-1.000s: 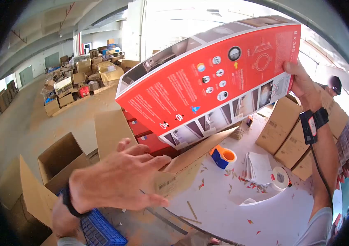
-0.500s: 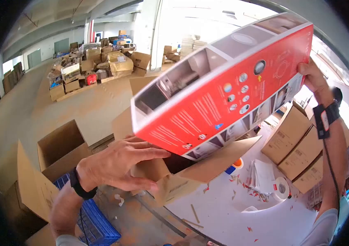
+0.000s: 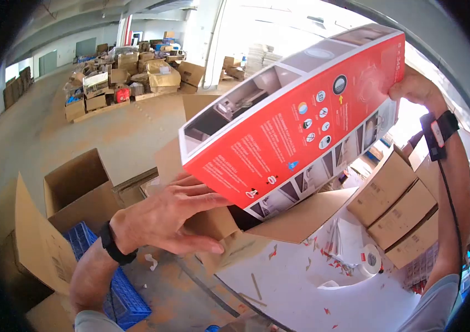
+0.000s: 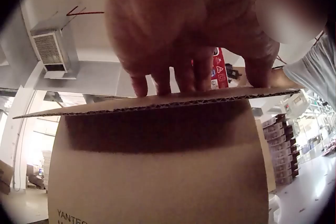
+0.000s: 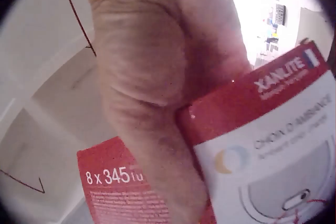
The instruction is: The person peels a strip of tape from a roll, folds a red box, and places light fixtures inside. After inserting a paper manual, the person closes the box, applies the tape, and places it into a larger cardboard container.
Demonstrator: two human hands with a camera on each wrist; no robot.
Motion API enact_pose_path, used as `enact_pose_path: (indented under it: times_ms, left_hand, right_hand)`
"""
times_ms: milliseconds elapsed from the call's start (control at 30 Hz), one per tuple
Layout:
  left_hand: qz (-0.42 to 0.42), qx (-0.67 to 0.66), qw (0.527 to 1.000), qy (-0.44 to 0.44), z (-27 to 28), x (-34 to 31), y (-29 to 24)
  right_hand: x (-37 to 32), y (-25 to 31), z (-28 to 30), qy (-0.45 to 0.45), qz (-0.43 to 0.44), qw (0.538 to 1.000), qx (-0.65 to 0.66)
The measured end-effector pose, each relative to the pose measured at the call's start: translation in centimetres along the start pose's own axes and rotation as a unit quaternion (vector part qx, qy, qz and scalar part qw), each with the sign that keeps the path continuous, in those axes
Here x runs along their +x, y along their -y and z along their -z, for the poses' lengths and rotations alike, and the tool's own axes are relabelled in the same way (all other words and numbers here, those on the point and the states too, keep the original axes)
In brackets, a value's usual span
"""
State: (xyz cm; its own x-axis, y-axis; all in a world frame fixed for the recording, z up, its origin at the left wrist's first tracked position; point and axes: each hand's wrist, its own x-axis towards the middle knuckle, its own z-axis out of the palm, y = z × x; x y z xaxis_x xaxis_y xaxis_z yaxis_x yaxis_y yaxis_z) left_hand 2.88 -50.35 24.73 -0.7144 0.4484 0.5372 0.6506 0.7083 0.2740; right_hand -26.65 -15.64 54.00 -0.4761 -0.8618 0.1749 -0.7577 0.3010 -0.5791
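Note:
A large red and white printed box (image 3: 296,124) is held tilted above an open brown carton (image 3: 307,217) in the head view. My right hand (image 3: 418,91) grips its upper right end; the right wrist view has that hand (image 5: 152,71) with the thumb over the edge of the red box (image 5: 262,140). My left hand (image 3: 163,216) lies on the carton's left flap, beside the box's lower left end. From the left wrist, the hand (image 4: 184,29) reaches down with extended fingers on the flap of the carton (image 4: 157,171). The carton's inside is mostly hidden.
Closed brown cartons (image 3: 392,213), papers (image 3: 345,240) and a tape roll (image 3: 370,260) are on the white table (image 3: 301,301) at right. At left stand an empty carton (image 3: 74,185) and a blue crate (image 3: 124,293). Boxes are piled (image 3: 163,77) on the floor behind.
The red box has shifted right in view and its top side shows more. My left hand's spread fingers have come closer together on the flap. The head view has turned slightly.

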Motion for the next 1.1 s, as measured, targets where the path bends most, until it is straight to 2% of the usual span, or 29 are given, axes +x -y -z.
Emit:
enact_pose_path:
  times_ms: [67,100,167,233,300,400,467,567,667,700,767,867,900,967,1100]
  left_hand:
    - [-0.002,0.006,1.0,-0.005,0.0,0.2,-0.1]
    - [0.007,0.0,1.0,-0.027,-0.1,0.1,-0.1]
    - [0.026,-0.011,0.997,-0.071,-0.3,0.0,-0.2]
    - [0.028,-0.003,0.998,-0.05,-0.1,-0.2,0.0]
    - [0.014,0.007,0.999,-0.034,0.0,-0.3,0.5]
    - [-0.026,0.033,0.999,-0.019,0.0,0.3,1.6]
    - [-0.042,0.062,0.997,-0.004,0.5,0.9,1.6]
    - [-0.049,0.099,0.994,-0.009,1.3,2.4,1.8]
    - [-0.068,0.09,0.993,-0.032,0.1,3.3,3.1]
    - [-0.084,0.054,0.992,-0.076,-1.1,3.4,3.9]
    - [-0.058,0.042,0.993,-0.093,-2.0,2.5,4.9]
    - [-0.05,0.001,0.991,-0.128,-3.0,1.9,6.3]
    - [-0.047,-0.015,0.988,-0.145,-3.3,1.7,6.2]
    - [-0.042,-0.061,0.983,-0.17,-4.4,1.3,6.6]
    - [-0.061,-0.013,0.983,-0.175,-4.7,1.2,7.2]
  right_hand:
    - [0.1,2.1,0.9,0.019,-0.041,0.995,-0.086]
    - [0.4,2.7,1.3,0.042,-0.049,0.993,-0.1]
    - [0.3,3.9,1.2,0.032,-0.069,0.985,-0.153]
    - [-0.2,5.8,-0.5,0.014,-0.06,0.983,-0.173]
    - [-0.6,6.4,0.1,0.017,-0.093,0.973,-0.213]
    - [-1.1,6.7,0.3,0.014,-0.115,0.977,-0.181]
    - [-1.5,5.2,1.3,0.012,-0.05,0.981,-0.187]
    - [-1.8,4.4,2.7,0.015,-0.052,0.977,-0.206]
    - [-0.6,5.7,2.6,0.045,-0.094,0.971,-0.215]
    - [-0.3,6.6,2.0,0.054,-0.111,0.967,-0.223]
    - [0.0,8.4,0.4,0.048,-0.146,0.954,-0.257]
    - [0.3,6.7,1.0,0.046,-0.051,0.955,-0.29]
    - [1.0,6.4,0.8,0.056,-0.045,0.953,-0.293]
    - [1.6,7.2,-0.7,0.084,-0.076,0.951,-0.287]
    - [2.8,9.0,-1.7,0.114,-0.106,0.945,-0.287]
